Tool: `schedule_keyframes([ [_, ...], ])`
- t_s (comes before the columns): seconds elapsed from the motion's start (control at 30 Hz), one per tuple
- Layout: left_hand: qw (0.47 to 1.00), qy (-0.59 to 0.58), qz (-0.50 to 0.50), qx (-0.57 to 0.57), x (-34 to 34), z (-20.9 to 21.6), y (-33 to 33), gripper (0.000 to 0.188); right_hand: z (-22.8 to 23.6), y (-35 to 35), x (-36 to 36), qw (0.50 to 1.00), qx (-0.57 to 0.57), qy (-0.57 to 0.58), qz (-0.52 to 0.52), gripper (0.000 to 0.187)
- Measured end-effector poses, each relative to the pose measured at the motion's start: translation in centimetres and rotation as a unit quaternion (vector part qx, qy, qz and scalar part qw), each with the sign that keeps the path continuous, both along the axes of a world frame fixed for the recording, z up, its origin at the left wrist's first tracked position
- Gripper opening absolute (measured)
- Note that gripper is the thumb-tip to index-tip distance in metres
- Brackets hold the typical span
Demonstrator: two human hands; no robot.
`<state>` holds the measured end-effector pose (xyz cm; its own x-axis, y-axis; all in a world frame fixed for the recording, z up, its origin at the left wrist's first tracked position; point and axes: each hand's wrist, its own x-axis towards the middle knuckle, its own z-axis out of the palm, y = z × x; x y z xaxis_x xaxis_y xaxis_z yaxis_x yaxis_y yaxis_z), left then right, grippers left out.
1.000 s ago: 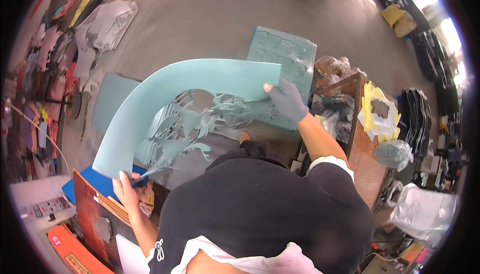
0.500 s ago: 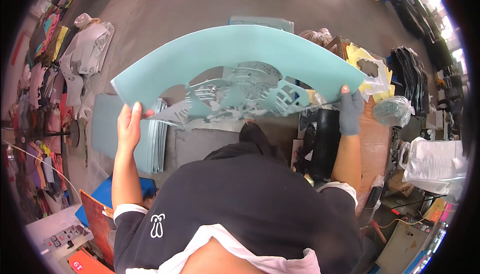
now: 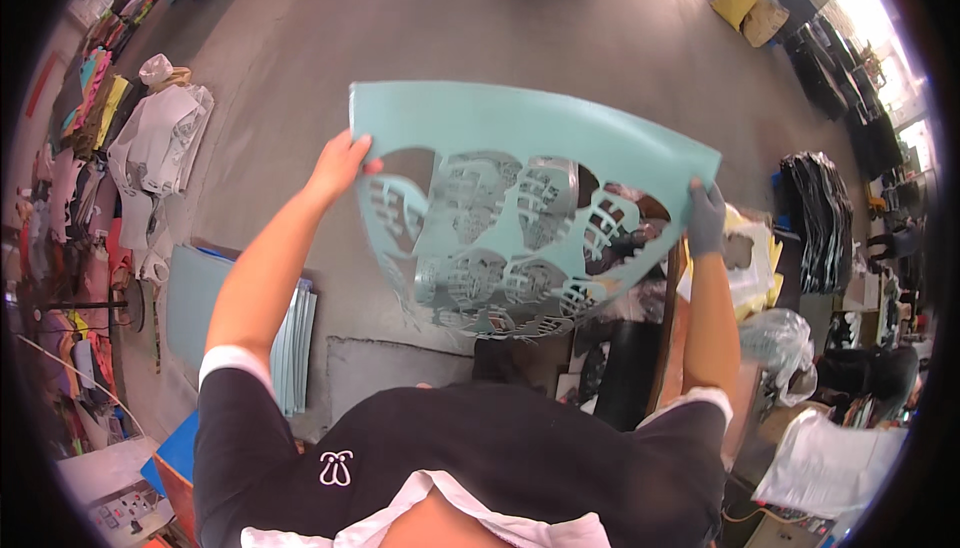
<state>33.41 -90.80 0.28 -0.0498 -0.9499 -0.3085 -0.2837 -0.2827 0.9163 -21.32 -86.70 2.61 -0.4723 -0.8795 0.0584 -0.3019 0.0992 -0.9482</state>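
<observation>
Stretched between both my hands is a large mint-green sheet (image 3: 500,113) with many shapes cut out of it. Its upper band is solid, and the lattice of cut-outs hangs below, blurred at the lower edge. My bare left hand (image 3: 345,160) is closed on the sheet's left side, near the upper corner. At the right edge, my right hand (image 3: 705,216) in a grey glove grips the sheet with the thumb showing on its face. Through the holes I see patterned or printed surfaces, which I cannot make out well.
Left of me stands a stack of pale blue-green sheets (image 3: 293,343). To the right are yellow and white cut pieces (image 3: 745,258) on a table, a clear plastic bag (image 3: 780,343) and a black roll (image 3: 632,373). Black sheets (image 3: 815,218) hang further right; white pieces (image 3: 165,138) lie far left.
Both arms have reached further forward, and my left hand has moved up and right. The sheet, arched before, now hangs lower with its cut-outs in fuller view.
</observation>
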Motion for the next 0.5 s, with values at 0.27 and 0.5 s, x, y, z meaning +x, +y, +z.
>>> schedule_keyframes([
  [0.27,0.945,-0.287,0.026,-0.157,-8.0,-16.0,-10.0,0.058,-16.5,-15.6,0.5,0.957,0.028,0.286,0.040,0.051],
  [0.5,0.918,-0.323,-0.124,0.191,2.5,-25.8,16.0,0.053,-31.5,13.2,6.2,0.664,0.523,0.376,0.380,0.040],
])
